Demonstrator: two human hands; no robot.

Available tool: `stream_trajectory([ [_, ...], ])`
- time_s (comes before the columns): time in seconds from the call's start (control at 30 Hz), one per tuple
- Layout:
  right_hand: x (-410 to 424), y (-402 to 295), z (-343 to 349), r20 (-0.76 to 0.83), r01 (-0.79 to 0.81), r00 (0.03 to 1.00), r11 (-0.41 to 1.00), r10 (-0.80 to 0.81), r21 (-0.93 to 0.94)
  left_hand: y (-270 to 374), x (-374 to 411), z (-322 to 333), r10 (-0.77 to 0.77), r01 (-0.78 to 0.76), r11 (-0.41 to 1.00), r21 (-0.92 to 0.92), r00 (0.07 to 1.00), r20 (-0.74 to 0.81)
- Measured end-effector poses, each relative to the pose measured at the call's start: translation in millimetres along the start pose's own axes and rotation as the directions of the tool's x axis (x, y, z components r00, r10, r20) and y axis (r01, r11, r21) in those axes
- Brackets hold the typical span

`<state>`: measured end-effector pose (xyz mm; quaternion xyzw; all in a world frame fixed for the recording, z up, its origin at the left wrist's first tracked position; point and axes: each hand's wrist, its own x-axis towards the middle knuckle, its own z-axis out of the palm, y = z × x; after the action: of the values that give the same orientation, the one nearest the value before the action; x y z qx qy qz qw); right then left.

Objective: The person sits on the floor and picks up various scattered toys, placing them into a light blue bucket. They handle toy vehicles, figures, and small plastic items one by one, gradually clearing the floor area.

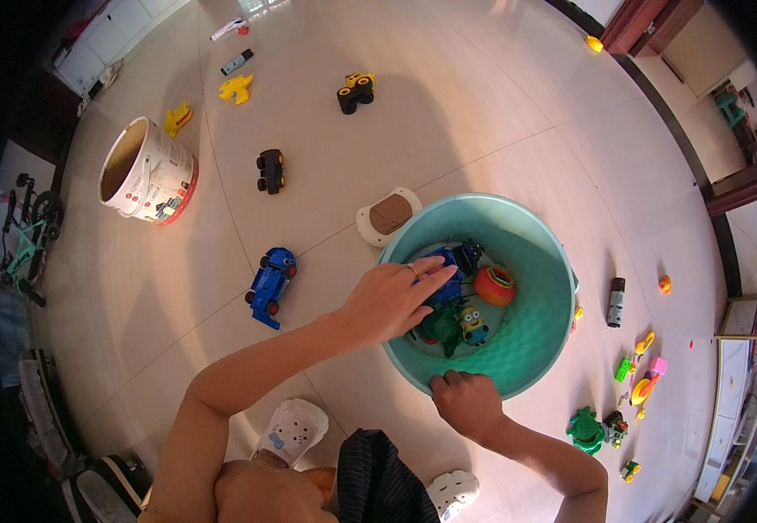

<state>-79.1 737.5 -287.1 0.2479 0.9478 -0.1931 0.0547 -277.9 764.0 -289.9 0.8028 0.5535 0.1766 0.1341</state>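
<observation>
A round teal plastic tub point(542, 314) stands on the floor before me. Over its left side reaches my left hand point(395, 297), wearing a ring, fingers apart above a blue toy point(447, 281); whether the fingertips touch it I cannot tell. Inside the tub a black toy part point(468, 252), an orange-red round toy point(495, 286), a dark green toy point(442, 329) and a Minion figure point(474, 325) lie close together. The hand partly hides the blue toy. My right hand point(467, 402) grips the near rim of the tub.
A blue toy car point(271, 287), a black toy vehicle point(271, 171) and a yellow-black toy truck point(356, 93) lie on the tiles. A white bucket point(162, 176) stands left. A beige-and-brown object point(388, 217) lies against the tub. Right are a spray can point(616, 303) and a green frog toy point(586, 431).
</observation>
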Motion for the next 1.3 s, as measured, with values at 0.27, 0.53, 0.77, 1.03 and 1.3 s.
stream_trajectory([
  [0.27, -1, 1, 2, -0.018, 0.011, 1.000, 1.000, -0.011, 0.018, 0, -1, 2, 0.017, -0.017, 1.000, 0.017, 0.999, -0.040],
  [0.53, 1, 1, 1, -0.024, 0.014, 1.000, 1.000, -0.013, 0.019, -1, 0, 0, 0.024, -0.026, 0.999, -0.041, 0.998, -0.061],
  [0.77, -2, 4, 6, -0.045, -0.004, 0.999, 0.996, 0.008, 0.085, -3, 0, -1, 0.034, -0.047, 0.991, -0.124, 0.994, -0.106],
  [1.03, -2, 3, 4, -0.035, -0.014, 0.999, 0.999, 0.016, 0.046, -40, 1, -2, -0.123, -0.126, 0.900, -0.417, 0.844, -0.522],
  [1.3, -1, 2, 3, -0.006, -0.016, 1.000, 0.999, 0.016, 0.046, -131, 10, 55, -0.449, 0.384, 0.890, -0.244, 0.828, -0.336],
])
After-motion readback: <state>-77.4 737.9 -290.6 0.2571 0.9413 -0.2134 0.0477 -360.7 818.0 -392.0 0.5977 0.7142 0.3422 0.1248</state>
